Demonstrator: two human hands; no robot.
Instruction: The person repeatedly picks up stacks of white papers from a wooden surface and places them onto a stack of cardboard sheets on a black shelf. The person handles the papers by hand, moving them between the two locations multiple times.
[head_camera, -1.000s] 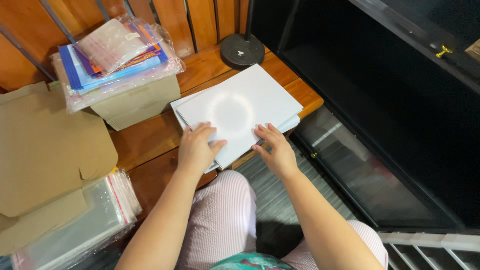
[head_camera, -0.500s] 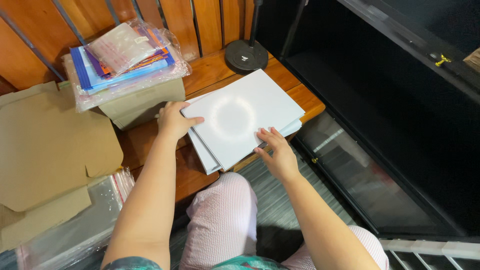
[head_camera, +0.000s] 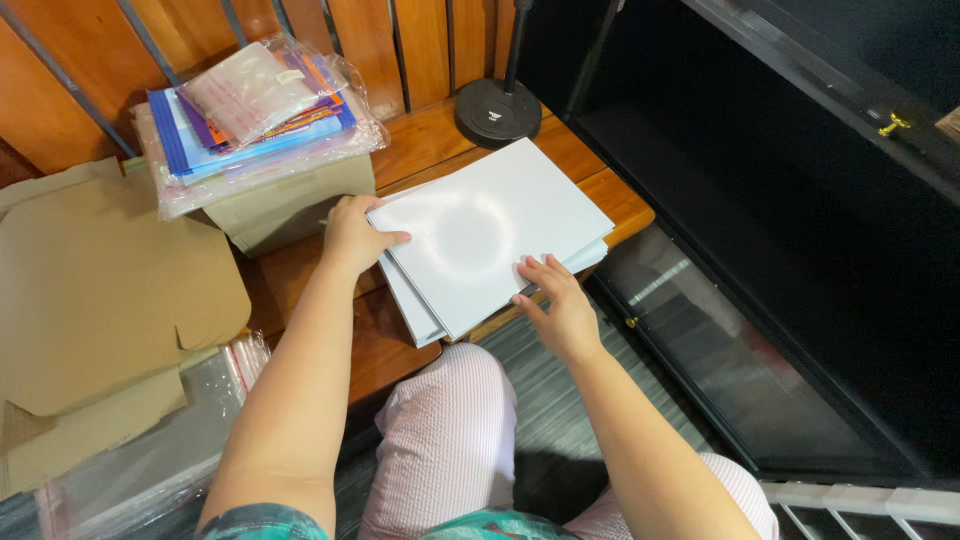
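While left hand (head_camera: 352, 235) grips white sheets (head_camera: 490, 235) | right hand (head_camera: 562, 310) fingers spread, pressing edge

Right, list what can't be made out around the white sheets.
Head view only:
- Lower sheets of the white stack: covered by the top sheet; count unclear.
- Left hand fingertips: hidden behind the stack's edge.
- Coloured items in the plastic bags: blurred by crinkled plastic.
- Stand above the black round base: cut off by the top edge.
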